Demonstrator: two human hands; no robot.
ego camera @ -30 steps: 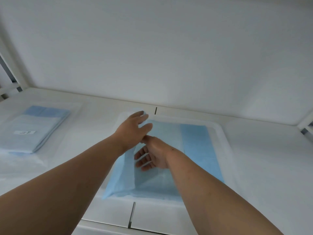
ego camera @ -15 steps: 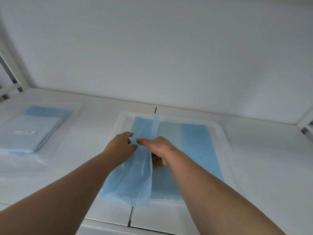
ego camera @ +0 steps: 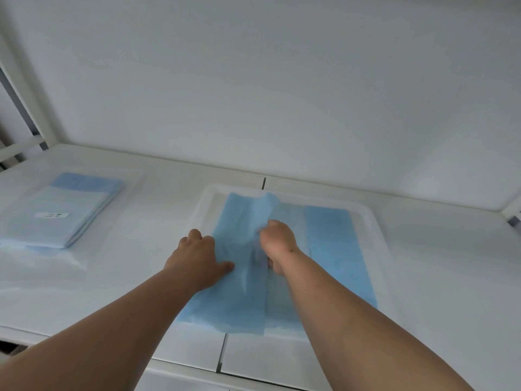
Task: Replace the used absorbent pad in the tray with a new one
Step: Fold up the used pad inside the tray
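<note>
Pad: the blue absorbent pad point(ego camera: 245, 300) lies in the white tray point(ego camera: 375, 221), partly unfolded; its near edge hangs past the tray's near rim onto the white tabletop point(ego camera: 141, 277).
Long axis: I read the pad's folds as running away from me, near edge to far rim, so it opens sideways, left and right.
Left hand: my left hand point(ego camera: 197, 256) lies flat, palm down, fingers spread on the left panel of the pad, pressing it down, not gripping.
Right hand: my right hand point(ego camera: 277, 244) is clenched on a raised fold at the pad's middle ridge; the fingertips are hidden, so I cannot tell how much sheet is pinched.
Key relation: the folded section lies to the right of my right hand, the flattened panel under my left. The right hand is nearer the fold, so I judge it should draw the fold rightward while the left anchors.
Risk: the thin sheet may drag or bunch if the left hand lifts.
Spare stock: a pack of folded blue pads point(ego camera: 67, 210) sits well apart at far left.
</note>
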